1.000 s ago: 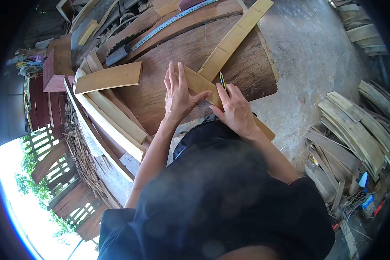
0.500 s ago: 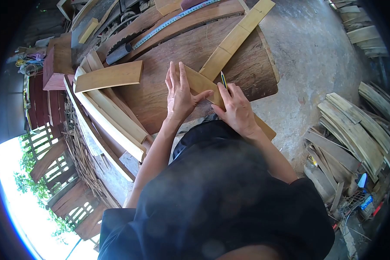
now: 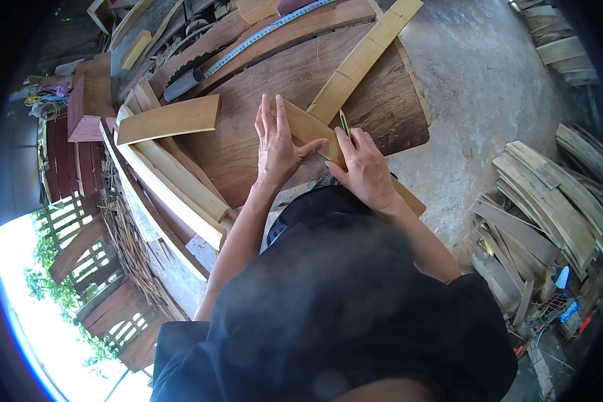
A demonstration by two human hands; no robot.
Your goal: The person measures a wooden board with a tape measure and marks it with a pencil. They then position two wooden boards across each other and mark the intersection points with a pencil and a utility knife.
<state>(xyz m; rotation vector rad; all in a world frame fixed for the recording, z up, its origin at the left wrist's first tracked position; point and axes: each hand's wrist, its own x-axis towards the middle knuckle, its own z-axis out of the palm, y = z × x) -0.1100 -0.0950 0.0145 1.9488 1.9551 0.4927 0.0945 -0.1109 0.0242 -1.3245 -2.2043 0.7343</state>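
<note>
A smooth yellowish wooden plank (image 3: 305, 127) slants across the near edge of a brown wooden work board (image 3: 241, 134), its near end showing beyond my right wrist. My left hand (image 3: 277, 153) rests against the plank's far end, fingers stretched up and thumb spread over the wood. Between the fingers of my right hand (image 3: 365, 167) is a dark-and-yellow pencil (image 3: 344, 123), its pointed end up. That hand also lies on the plank, thumb toward my left thumb. A second wooden strip (image 3: 355, 63) with cross lines meets the plank and runs to the upper right.
A short board (image 3: 171, 119) lies across long curved slats (image 3: 174, 181) at left. Behind the work surface are a dark-handled saw (image 3: 183, 84) and a tape measure (image 3: 268, 30). Stacked boards (image 3: 549, 201) stand on the concrete floor (image 3: 455, 87) at right.
</note>
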